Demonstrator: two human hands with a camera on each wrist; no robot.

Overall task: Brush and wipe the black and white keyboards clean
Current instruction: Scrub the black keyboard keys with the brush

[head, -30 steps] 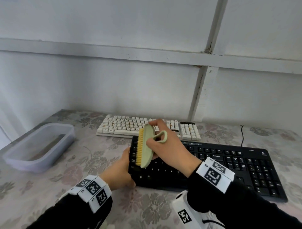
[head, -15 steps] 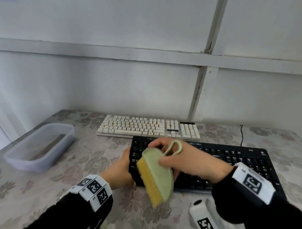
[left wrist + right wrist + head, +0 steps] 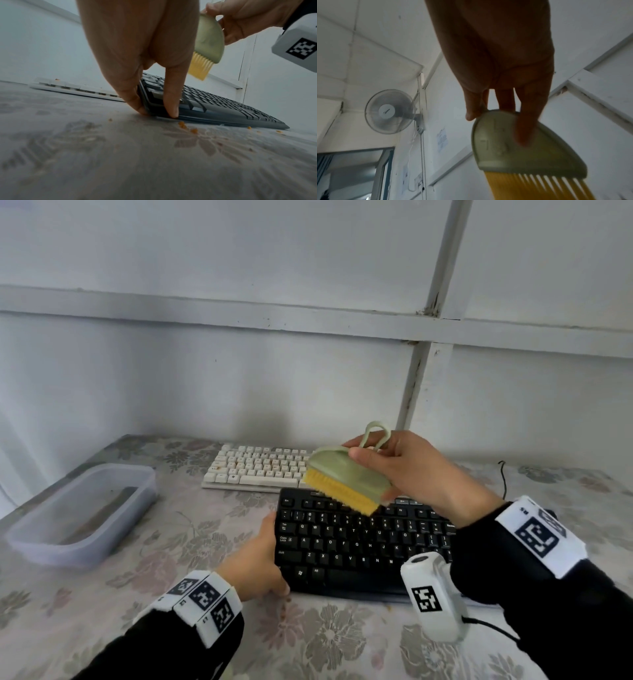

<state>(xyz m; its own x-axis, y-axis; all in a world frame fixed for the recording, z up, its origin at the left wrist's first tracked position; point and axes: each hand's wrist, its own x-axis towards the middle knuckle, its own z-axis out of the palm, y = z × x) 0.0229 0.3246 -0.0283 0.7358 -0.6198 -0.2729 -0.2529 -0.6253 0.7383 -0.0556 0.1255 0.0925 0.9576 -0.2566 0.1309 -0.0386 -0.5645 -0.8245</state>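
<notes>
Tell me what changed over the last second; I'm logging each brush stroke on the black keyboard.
The right hand swept the green brush toward the black keyboard's near edge, then lifted it back above the top rows, bristles down. Its grip on the brush stayed. The left hand kept holding the keyboard's left end; the white keyboard and plastic tub did not move.

left hand [image 3: 255, 563] low, fingers curled; right hand [image 3: 416, 470] raised, gripping

right hand [image 3: 421, 474] hides white keyboard's [image 3: 257, 467] end
</notes>
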